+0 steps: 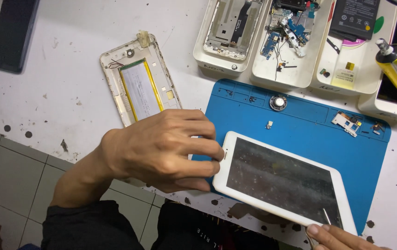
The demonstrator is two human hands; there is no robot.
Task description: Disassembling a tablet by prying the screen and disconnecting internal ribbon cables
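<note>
Two hands flank a white tablet (282, 183) lying screen-up on the blue repair mat (300, 120). The left hand (161, 148) grips its left short edge with curled fingertips. The right hand (337, 236), at the lower-right corner, pinches a thin metal tool (327, 216)

table (68, 83): white top, kinda scuffed with dark specks | floor (8, 180): pale grey-green tiles, lower left | light: cool, even, soft shadows
</note>
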